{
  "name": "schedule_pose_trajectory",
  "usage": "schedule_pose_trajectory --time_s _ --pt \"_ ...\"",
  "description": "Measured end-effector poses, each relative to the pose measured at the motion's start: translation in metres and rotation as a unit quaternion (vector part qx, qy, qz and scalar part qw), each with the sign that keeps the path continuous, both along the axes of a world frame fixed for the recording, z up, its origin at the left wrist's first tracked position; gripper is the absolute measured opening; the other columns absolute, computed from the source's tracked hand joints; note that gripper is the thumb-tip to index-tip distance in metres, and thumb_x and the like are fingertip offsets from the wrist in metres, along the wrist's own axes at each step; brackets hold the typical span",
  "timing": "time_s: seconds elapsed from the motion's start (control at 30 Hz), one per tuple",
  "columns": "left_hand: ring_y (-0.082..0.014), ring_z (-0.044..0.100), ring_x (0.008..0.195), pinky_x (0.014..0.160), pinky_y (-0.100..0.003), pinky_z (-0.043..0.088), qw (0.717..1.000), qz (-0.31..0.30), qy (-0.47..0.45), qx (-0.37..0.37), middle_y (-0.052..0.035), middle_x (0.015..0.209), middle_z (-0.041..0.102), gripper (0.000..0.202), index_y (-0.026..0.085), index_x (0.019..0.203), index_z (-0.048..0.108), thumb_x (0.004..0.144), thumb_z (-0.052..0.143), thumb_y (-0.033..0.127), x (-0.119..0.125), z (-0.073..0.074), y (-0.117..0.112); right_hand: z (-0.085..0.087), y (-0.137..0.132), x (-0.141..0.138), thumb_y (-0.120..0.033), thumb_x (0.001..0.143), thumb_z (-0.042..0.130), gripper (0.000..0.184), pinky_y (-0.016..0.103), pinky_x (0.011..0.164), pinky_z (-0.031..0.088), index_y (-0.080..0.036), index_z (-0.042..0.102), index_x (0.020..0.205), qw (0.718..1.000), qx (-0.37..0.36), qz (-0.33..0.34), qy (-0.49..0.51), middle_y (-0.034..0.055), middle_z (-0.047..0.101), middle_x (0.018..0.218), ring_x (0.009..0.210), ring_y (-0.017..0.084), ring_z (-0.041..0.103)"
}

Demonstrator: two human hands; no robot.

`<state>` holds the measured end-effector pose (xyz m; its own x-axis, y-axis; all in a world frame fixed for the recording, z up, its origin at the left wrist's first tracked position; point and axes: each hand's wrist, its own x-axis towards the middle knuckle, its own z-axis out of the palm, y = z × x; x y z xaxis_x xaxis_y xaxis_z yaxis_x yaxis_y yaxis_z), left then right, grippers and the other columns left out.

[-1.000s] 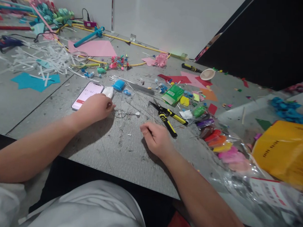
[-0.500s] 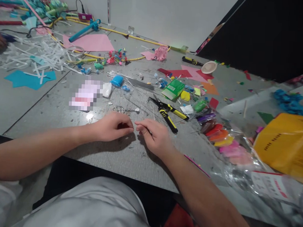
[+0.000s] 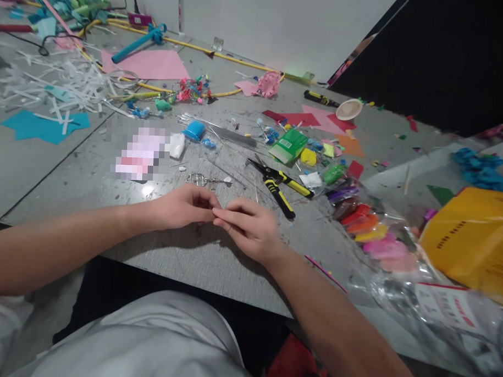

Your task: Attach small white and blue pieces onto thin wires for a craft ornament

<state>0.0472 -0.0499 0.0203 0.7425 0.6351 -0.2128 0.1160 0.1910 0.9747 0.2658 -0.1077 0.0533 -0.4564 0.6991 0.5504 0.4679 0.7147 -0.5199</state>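
My left hand (image 3: pixel 185 207) and my right hand (image 3: pixel 244 227) meet fingertip to fingertip just above the grey table (image 3: pixel 200 252), near its front edge. The left hand's fingers are curled and pinched together. My right hand's fingers are pressed together and reach into the left hand's pinch. Whatever lies between them is too small to make out. A small wire piece (image 3: pixel 206 180) lies just beyond the left hand. Yellow-and-black pliers (image 3: pixel 278 188) lie beyond the right hand.
A blurred phone (image 3: pixel 139 154), a white lump (image 3: pixel 177 145) and a blue lump (image 3: pixel 193 130) lie ahead left. A green packet (image 3: pixel 289 146), coloured clay in a clear bag (image 3: pixel 369 236) and a yellow bag (image 3: pixel 468 245) are on the right. Paper scraps (image 3: pixel 65 86) cover the far left.
My left hand drew back from the phone and white lump toward me and met my right hand, whose fingers stretched out to touch it.
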Motion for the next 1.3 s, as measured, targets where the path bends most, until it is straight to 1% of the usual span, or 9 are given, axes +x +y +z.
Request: schedule_pose_trajectory --time_s 0.1,0.23,0.47,0.57,0.73,0.9,1.1,1.2,1.3 --pt "-0.0165 0.06 0.069 0.067 -0.03 0.049 1.0 -0.003 0.001 -0.011 0.0016 0.073 0.069 0.025 0.019 0.09 0.083 0.091 0.099 0.038 0.0 0.001 0.0 0.003 0.001 0.005 -0.02 0.086 0.06 0.023 0.024 0.07 0.052 -0.022 0.064 0.109 0.999 0.021 0.008 -0.028 0.0038 0.064 0.088 0.077 0.011 0.062" --pt "-0.0155 0.06 0.067 0.066 -0.029 0.046 1.0 -0.007 0.026 -0.004 0.0028 0.069 0.068 0.026 0.02 0.085 0.08 0.094 0.1 0.035 0.001 -0.001 -0.001 0.004 0.001 0.008 -0.02 0.087 0.059 0.023 0.026 0.07 0.053 -0.023 0.063 0.109 0.998 0.013 0.03 -0.054 0.004 0.066 0.088 0.079 0.013 0.063" --pt "-0.0153 0.062 0.069 0.066 -0.029 0.044 1.0 -0.007 0.018 -0.009 -0.0001 0.074 0.074 0.026 0.018 0.089 0.083 0.092 0.103 0.035 0.002 -0.005 -0.001 0.002 0.0 0.004 -0.028 0.082 0.067 0.012 0.025 0.068 0.053 -0.022 0.066 0.092 0.999 -0.013 -0.007 -0.031 0.002 0.066 0.084 0.074 0.012 0.062" --pt "-0.0151 0.062 0.07 0.067 -0.029 0.046 1.0 -0.011 0.012 -0.011 -0.0007 0.075 0.074 0.026 0.018 0.088 0.083 0.09 0.102 0.037 0.001 -0.003 -0.001 0.003 -0.001 0.004 -0.027 0.082 0.066 0.015 0.028 0.071 0.054 -0.025 0.066 0.097 0.999 0.0 -0.002 -0.035 0.0028 0.065 0.087 0.076 0.014 0.062" --pt "-0.0155 0.061 0.07 0.068 -0.029 0.049 1.0 -0.006 -0.007 -0.013 0.0022 0.073 0.069 0.027 0.019 0.088 0.083 0.089 0.101 0.039 0.0 -0.001 0.0 0.007 -0.004 0.004 -0.016 0.083 0.06 0.029 0.031 0.073 0.056 -0.029 0.062 0.109 1.0 0.017 0.002 -0.024 0.004 0.065 0.1 0.084 0.015 0.064" --pt "-0.0154 0.061 0.069 0.067 -0.029 0.048 1.0 -0.001 -0.018 -0.016 0.0015 0.073 0.07 0.028 0.018 0.089 0.084 0.088 0.1 0.041 -0.001 0.001 -0.001 0.008 -0.004 0.003 -0.012 0.08 0.063 0.032 0.031 0.072 0.055 -0.027 0.064 0.108 1.0 0.021 0.003 0.0 0.0043 0.066 0.097 0.081 0.015 0.062" --pt "-0.0141 0.059 0.069 0.068 -0.028 0.049 1.0 -0.003 -0.018 -0.014 0.0033 0.072 0.07 0.024 0.019 0.09 0.084 0.088 0.095 0.04 0.001 0.004 -0.003 0.009 -0.004 0.001 -0.013 0.079 0.066 0.023 0.031 0.074 0.055 -0.025 0.067 0.099 0.999 0.028 -0.007 0.019 0.0032 0.068 0.093 0.078 0.013 0.063" --pt "-0.015 0.061 0.071 0.069 -0.028 0.049 1.0 -0.002 -0.014 -0.004 0.0013 0.075 0.072 0.028 0.018 0.09 0.083 0.089 0.097 0.043 0.0 0.001 -0.004 0.009 -0.005 -0.002 -0.013 0.078 0.066 0.018 0.029 0.073 0.056 -0.022 0.068 0.094 0.999 0.007 -0.018 0.029 0.0032 0.068 0.091 0.078 0.012 0.064" --pt "-0.0163 0.065 0.077 0.073 -0.029 0.049 0.999 0.012 0.004 0.036 -0.0013 0.083 0.076 0.032 0.018 0.092 0.084 0.09 0.099 0.046 -0.002 -0.004 -0.005 0.009 -0.006 -0.004 -0.015 0.079 0.065 0.011 0.022 0.061 0.054 -0.02 0.068 0.088 0.997 -0.052 -0.033 0.041 0.0035 0.068 0.09 0.076 0.011 0.064"
